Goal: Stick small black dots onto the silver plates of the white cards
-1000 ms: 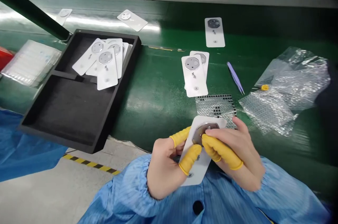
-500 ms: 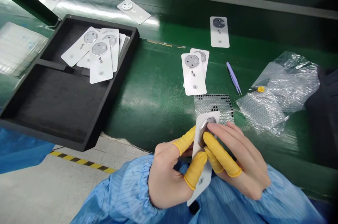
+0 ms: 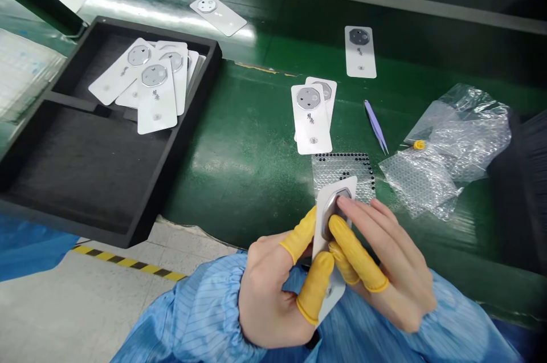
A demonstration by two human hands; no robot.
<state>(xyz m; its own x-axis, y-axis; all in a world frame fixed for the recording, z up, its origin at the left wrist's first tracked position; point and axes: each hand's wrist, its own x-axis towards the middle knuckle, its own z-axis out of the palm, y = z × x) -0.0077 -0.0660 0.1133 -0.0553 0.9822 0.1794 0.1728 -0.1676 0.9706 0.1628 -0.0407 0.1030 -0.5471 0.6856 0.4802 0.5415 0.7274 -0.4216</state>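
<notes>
Left hand (image 3: 273, 283) and right hand (image 3: 384, 263), fingers closed, pinch a white card (image 3: 331, 237) with a metal disc, held at the near edge of the green table (image 3: 248, 152), right of the black tray (image 3: 85, 169).

Between the rubbery yellow finger cots (image 3: 358, 252), a smooth white card (image 3: 331, 249) carries a glossy, seemingly metal disc (image 3: 332, 210). Beyond the fingertips lie crinkled clear bubble wrap (image 3: 421, 180) and a shiny green belt (image 3: 252, 146).
</notes>
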